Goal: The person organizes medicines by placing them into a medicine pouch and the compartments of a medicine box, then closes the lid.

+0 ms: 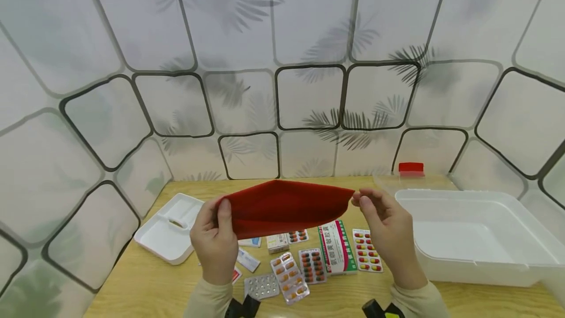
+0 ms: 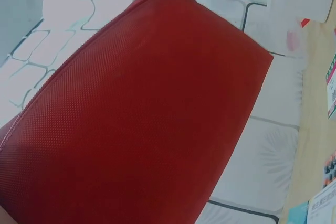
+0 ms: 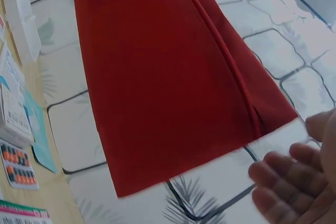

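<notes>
Above the counter (image 1: 145, 283), your left hand (image 1: 215, 245) grips the red pouch (image 1: 284, 207) at one end while your right hand (image 1: 388, 232) pinches its other corner, pill packs (image 1: 311, 264) below.

Blister packs (image 1: 312, 265) and a medicine box (image 1: 337, 247) lie on the table (image 1: 145, 288) — white bin (image 1: 476, 234) right.

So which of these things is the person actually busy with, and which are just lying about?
In hand:
- red pouch, held up above the table
- left hand gripping its left end
- right hand pinching its right corner

Lying about:
- blister packs of capsules
- green and white medicine box
- white tray
- big white tub
</notes>
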A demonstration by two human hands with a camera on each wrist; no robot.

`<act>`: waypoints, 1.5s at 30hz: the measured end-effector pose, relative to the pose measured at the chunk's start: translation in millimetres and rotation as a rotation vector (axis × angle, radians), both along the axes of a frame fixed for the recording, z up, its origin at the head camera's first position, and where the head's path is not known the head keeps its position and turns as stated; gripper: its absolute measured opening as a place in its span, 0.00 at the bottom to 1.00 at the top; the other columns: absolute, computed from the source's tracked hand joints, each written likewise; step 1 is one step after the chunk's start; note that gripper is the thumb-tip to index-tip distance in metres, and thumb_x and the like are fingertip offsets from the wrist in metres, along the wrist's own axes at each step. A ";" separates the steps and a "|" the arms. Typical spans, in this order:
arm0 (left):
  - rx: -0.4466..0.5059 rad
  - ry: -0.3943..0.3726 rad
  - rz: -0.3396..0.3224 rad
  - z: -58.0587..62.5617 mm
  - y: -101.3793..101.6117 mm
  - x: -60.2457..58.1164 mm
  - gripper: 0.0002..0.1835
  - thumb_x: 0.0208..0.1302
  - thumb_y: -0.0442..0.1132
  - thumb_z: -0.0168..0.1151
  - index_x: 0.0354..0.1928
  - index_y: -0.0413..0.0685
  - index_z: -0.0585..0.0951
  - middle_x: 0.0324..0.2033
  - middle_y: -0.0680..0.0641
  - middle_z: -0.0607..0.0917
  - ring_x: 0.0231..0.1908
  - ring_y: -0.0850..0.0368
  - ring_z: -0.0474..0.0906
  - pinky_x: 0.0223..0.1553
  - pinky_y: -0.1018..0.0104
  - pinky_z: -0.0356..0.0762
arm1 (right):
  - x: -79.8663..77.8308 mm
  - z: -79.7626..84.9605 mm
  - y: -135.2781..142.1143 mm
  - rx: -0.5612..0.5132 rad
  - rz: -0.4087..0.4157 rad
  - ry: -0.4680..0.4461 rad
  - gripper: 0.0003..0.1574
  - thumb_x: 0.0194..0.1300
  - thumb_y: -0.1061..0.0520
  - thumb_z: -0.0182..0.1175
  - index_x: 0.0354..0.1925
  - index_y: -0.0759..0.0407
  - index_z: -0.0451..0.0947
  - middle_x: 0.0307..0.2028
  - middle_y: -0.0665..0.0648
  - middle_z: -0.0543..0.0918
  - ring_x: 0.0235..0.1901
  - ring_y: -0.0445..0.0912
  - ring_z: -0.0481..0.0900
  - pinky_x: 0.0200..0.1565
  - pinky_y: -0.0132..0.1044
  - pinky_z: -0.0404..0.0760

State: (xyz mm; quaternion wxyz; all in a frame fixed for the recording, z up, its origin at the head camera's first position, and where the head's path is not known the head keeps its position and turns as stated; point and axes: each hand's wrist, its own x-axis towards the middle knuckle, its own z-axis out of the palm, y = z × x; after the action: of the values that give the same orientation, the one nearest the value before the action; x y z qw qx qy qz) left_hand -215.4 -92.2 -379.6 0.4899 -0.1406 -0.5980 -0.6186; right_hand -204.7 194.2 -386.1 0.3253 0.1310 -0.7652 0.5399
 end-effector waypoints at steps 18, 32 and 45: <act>-0.021 0.009 0.113 0.0 -9.0 -2.2 0.05 0.60 0.21 0.60 0.36 0.31 0.83 0.27 0.38 0.84 0.28 0.63 0.81 0.32 0.76 0.77 | -20.0 -59.4 28.4 0.711 -0.116 -0.737 0.32 0.67 0.49 0.57 0.58 0.74 0.70 0.54 0.72 0.76 0.54 0.66 0.73 0.52 0.60 0.72; -0.077 0.055 0.116 1.7 -8.9 -0.1 0.08 0.56 0.17 0.60 0.35 0.30 0.83 0.25 0.39 0.84 0.27 0.65 0.78 0.31 0.78 0.75 | -14.5 -82.6 31.5 0.902 -0.183 -0.814 0.22 0.60 0.47 0.63 0.19 0.59 0.71 0.18 0.54 0.72 0.19 0.46 0.69 0.23 0.41 0.69; -0.114 0.079 0.112 7.0 -7.2 2.7 0.08 0.56 0.17 0.59 0.34 0.30 0.83 0.23 0.40 0.83 0.24 0.63 0.79 0.27 0.79 0.75 | -19.3 -92.4 34.6 0.862 -0.168 -0.843 0.22 0.55 0.45 0.68 0.23 0.61 0.74 0.22 0.54 0.75 0.22 0.47 0.70 0.27 0.43 0.73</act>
State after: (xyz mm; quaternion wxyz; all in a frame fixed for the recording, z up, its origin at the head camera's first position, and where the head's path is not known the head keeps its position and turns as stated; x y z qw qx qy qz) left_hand -212.7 -99.4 -372.7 0.5383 -0.1590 -0.6193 -0.5491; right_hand -224.1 228.8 -478.5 -0.0465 -0.0350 -0.9855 0.1594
